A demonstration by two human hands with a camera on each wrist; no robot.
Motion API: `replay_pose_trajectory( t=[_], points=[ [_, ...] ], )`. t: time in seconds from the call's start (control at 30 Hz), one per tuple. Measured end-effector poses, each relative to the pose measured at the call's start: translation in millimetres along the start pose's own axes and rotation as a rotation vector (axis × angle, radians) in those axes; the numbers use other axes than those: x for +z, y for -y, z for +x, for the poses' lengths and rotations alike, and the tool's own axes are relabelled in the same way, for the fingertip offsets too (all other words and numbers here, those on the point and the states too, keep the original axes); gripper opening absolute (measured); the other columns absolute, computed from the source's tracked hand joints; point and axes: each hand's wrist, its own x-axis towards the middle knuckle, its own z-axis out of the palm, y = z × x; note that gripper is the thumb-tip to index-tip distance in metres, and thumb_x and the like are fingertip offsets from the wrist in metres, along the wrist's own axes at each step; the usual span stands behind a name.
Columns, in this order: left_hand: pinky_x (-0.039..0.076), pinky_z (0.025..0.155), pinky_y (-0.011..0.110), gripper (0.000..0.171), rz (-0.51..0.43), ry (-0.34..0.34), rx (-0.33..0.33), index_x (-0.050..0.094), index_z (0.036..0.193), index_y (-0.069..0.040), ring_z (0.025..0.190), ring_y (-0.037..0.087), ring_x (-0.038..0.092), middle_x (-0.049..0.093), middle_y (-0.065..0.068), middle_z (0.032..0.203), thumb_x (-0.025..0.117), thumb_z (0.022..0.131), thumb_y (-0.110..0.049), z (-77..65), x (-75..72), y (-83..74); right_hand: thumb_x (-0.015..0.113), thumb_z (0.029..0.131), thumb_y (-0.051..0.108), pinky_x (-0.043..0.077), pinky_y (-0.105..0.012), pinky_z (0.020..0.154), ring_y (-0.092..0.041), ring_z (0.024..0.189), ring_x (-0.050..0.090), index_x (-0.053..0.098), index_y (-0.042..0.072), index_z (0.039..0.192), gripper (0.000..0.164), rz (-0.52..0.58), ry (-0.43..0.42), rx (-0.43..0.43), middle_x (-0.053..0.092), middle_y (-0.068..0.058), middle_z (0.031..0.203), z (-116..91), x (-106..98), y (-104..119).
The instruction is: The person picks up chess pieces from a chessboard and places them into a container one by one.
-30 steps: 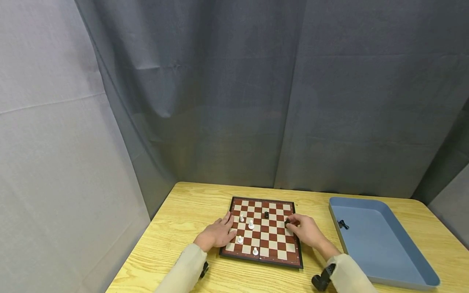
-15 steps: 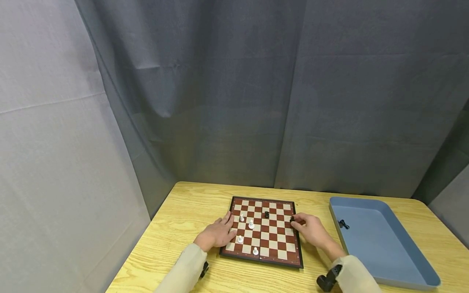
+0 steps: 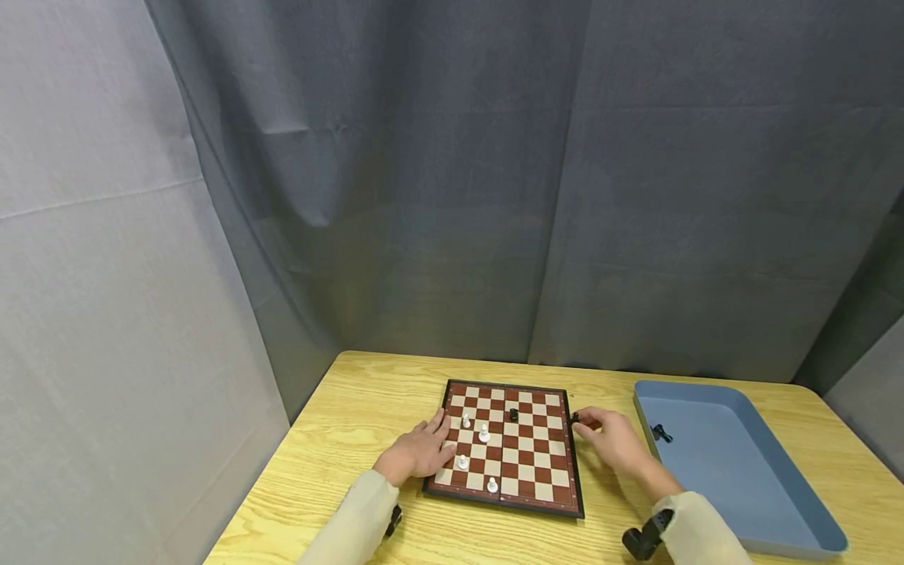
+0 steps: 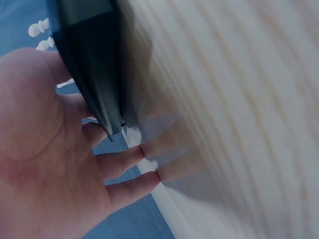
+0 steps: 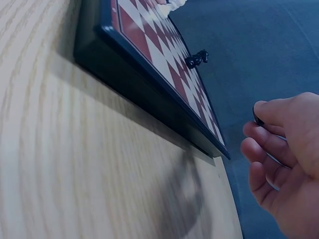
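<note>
My right hand [image 3: 613,443] pinches a small black chess piece [image 3: 575,417] between thumb and fingers, just past the right edge of the chessboard [image 3: 539,492]. Only a dark sliver of that piece [image 5: 257,117] shows in the right wrist view, so its kind is hidden. My left hand [image 3: 418,451] rests with extended fingers along the board's left edge; two fingertips touch the tabletop in the left wrist view. On the board stand a black knight [image 5: 198,59], a taller white piece [image 3: 483,433] and white pawns, one of them a pawn [image 3: 492,485] near the front edge.
To the right lies a shallow blue-grey tray [image 3: 734,463] with a black chess piece [image 3: 661,433] on its side near the left wall. Board and tray are on a wooden table [image 3: 395,384]. Grey curtains [image 3: 452,196] hang behind and at the sides.
My right hand has carried the black chess piece rightward, from a square near the board's right side to beyond its edge. The left hand has stayed in place.
</note>
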Motion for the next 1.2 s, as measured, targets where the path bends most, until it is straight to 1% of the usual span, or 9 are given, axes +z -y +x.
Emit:
replay_pose_trajectory(
  t=[0.13, 0.43, 0.63, 0.8, 0.93, 1.2],
  points=[
    [0.035, 0.103, 0.048, 0.063, 0.000, -0.002, 0.003, 0.018, 0.153, -0.015, 0.136, 0.035, 0.029, 0.008, 0.005, 0.158, 0.029, 0.102, -0.049, -0.1, 0.2, 0.0, 0.060, 0.095, 0.021, 0.050, -0.038, 0.068, -0.024, 0.088, 0.060, 0.064, 0.001, 0.113, 0.027, -0.007, 0.014, 0.002, 0.065, -0.004, 0.096, 0, -7, -3],
    [0.036, 0.103, 0.048, 0.062, 0.010, 0.002, 0.005, 0.017, 0.153, -0.016, 0.136, 0.034, 0.029, 0.007, 0.005, 0.158, 0.028, 0.102, -0.048, 0.6, -0.1, 0.7, 0.060, 0.095, 0.021, 0.051, -0.043, 0.069, -0.029, 0.089, 0.061, 0.063, -0.002, 0.114, 0.030, -0.054, -0.035, -0.023, 0.066, -0.010, 0.098, -6, -27, -4],
    [0.036, 0.103, 0.047, 0.062, 0.012, -0.003, 0.010, 0.018, 0.153, -0.015, 0.136, 0.035, 0.030, 0.008, 0.006, 0.158, 0.027, 0.102, -0.049, 0.5, 0.4, 0.9, 0.061, 0.095, 0.020, 0.050, -0.039, 0.064, -0.029, 0.087, 0.061, 0.063, -0.004, 0.113, 0.030, -0.041, -0.044, -0.034, 0.066, -0.011, 0.097, -6, -38, -9],
    [0.037, 0.102, 0.047, 0.063, 0.015, -0.007, 0.015, 0.018, 0.153, -0.015, 0.135, 0.035, 0.030, 0.009, 0.006, 0.158, 0.028, 0.102, -0.049, 1.2, 0.9, 1.0, 0.059, 0.096, 0.021, 0.051, -0.040, 0.064, -0.033, 0.089, 0.060, 0.060, -0.007, 0.117, 0.036, -0.048, -0.046, -0.030, 0.065, -0.018, 0.102, -7, -46, -15],
    [0.037, 0.102, 0.046, 0.063, 0.017, -0.010, 0.020, 0.018, 0.153, -0.014, 0.136, 0.035, 0.030, 0.009, 0.006, 0.158, 0.028, 0.102, -0.049, 1.3, 1.2, 1.1, 0.059, 0.096, 0.021, 0.052, -0.041, 0.064, -0.035, 0.091, 0.060, 0.059, -0.009, 0.119, 0.038, -0.059, -0.055, -0.036, 0.064, -0.021, 0.104, -8, -52, -19],
    [0.037, 0.102, 0.047, 0.063, 0.013, -0.007, 0.014, 0.018, 0.153, -0.015, 0.135, 0.035, 0.030, 0.009, 0.006, 0.158, 0.027, 0.102, -0.049, 0.9, 1.9, 1.4, 0.058, 0.096, 0.023, 0.051, -0.043, 0.065, -0.035, 0.091, 0.060, 0.060, -0.007, 0.118, 0.037, -0.074, -0.059, -0.021, 0.064, -0.020, 0.104, -11, -64, -26]
  ],
)
